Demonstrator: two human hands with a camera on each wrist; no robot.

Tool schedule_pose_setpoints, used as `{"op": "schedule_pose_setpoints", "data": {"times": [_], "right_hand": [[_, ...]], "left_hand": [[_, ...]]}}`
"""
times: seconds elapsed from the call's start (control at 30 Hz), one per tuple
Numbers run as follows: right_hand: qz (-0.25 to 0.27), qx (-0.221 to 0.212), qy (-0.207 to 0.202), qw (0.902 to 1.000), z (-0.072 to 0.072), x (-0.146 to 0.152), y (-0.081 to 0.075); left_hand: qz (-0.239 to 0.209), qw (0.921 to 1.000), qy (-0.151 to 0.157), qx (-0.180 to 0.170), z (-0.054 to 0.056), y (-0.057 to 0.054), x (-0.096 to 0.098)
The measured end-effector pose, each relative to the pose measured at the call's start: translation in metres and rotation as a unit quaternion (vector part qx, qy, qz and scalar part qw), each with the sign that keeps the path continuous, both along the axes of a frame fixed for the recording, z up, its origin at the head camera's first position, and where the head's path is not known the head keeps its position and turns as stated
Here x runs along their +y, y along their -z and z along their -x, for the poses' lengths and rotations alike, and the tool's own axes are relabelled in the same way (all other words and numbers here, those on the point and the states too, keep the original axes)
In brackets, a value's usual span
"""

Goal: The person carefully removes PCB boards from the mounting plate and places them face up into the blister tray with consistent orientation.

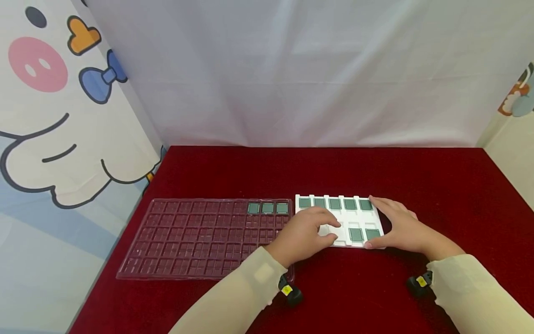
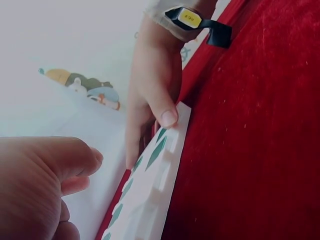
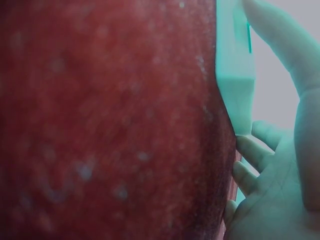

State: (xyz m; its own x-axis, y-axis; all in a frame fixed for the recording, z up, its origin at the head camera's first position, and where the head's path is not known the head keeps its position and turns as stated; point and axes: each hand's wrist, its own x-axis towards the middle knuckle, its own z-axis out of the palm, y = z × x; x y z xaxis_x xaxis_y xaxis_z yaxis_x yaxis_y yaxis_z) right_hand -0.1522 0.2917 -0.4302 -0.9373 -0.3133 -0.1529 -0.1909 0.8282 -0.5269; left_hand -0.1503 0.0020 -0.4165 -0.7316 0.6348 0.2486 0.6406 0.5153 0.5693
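Observation:
A white tray (image 1: 346, 217) lies on the red cloth, holding several green square chips (image 1: 335, 204); the back row is filled, and two sit at the right of the front row. My right hand (image 1: 402, 230) grips the tray's right end, thumb at the near corner and fingers at the far corner. Over the left part of the tray hovers my left hand (image 1: 306, 234), its thumb and index finger (image 2: 75, 152) apart with nothing visible between them. Left of it is a clear tray (image 1: 187, 241) of small compartments, with three green chips (image 1: 268, 208) in its back right corner.
Red cloth (image 1: 354, 292) covers the table. A white curtain (image 1: 292, 74) hangs behind its far edge, and a cartoon-printed cloth (image 1: 83, 153) stands along the left side. The clear tray's right edge lies close beside the white tray.

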Motion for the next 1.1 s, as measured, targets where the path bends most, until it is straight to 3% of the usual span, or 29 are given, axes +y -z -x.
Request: {"op": "schedule_pose_setpoints", "data": {"times": [0.2, 0.43, 1.1], "right_hand": [[-0.001, 0.005, -0.002, 1.0, 0.0, 0.0, 0.0], [-0.006, 0.005, -0.002, 1.0, 0.0, 0.0, 0.0], [-0.006, 0.005, -0.003, 1.0, -0.001, 0.001, 0.0]], "left_hand": [[-0.019, 0.9996, 0.021, 0.004, -0.002, 0.002, 0.012], [-0.022, 0.9992, 0.023, 0.022, -0.002, 0.002, 0.021], [-0.02, 0.9996, 0.021, 0.007, -0.004, 0.001, 0.04]]}}
